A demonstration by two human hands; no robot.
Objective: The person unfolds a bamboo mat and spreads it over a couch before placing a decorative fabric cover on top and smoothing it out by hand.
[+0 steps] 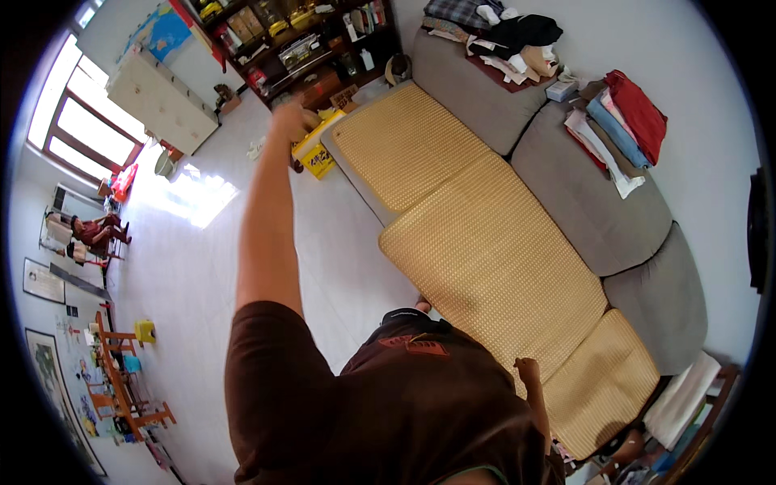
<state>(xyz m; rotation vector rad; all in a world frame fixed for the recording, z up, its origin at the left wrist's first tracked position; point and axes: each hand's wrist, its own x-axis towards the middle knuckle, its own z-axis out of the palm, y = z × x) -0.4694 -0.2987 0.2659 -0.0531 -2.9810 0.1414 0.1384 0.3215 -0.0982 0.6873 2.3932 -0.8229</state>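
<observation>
My left arm reaches far forward, and my left hand (293, 123) is raised, its fingers loosely bent and a little apart. Nothing shows in its grasp. Behind it, overlapping in view, a yellow box (318, 153) with dark print stands on the floor by the sofa's far end. My right hand (528, 372) hangs low by my side over the woven mat (501, 250) that covers the sofa seat. Its fingers look curled in, with no object visible in them. I cannot tell whether that hand touches the mat.
Against the grey sofa back (594, 190) lie folded clothes (618, 121) and a larger clothes pile (505, 40). Dark shelves (299, 40) and a pale cabinet (158, 97) stand at the far side. A seated person (97, 230) and a wooden table (117, 372) are at the left.
</observation>
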